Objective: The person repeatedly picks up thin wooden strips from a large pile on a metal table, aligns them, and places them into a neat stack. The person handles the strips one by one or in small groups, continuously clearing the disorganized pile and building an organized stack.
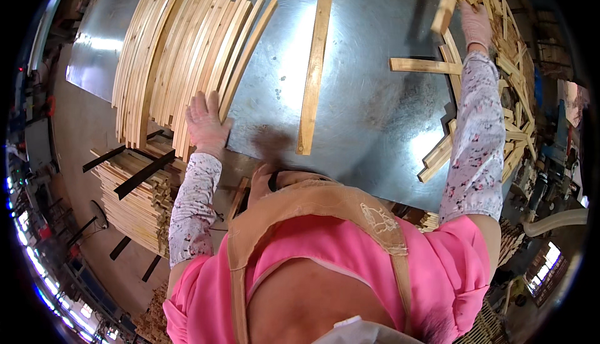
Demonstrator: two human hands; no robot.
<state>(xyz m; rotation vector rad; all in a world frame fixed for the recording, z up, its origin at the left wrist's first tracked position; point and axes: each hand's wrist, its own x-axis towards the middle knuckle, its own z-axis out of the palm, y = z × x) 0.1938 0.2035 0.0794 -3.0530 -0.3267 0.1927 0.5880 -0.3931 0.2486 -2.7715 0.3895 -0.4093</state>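
Note:
My left hand, in a pale thin glove, lies with fingers stretched over the near ends of a row of wooden strips laid side by side on the metal table. At the far right my gloved right hand reaches to a heap of loose strips. It closes against a wooden strip that slants above the table and casts a shadow; its fingertips are partly hidden. Between my hands a single strip lies lengthwise on the metal table.
Near the heap, one strip sticks out crosswise, and short strips lie by the right forearm. Below the table's left edge, more strips are stacked among dark metal bars. A pale hose runs at the right.

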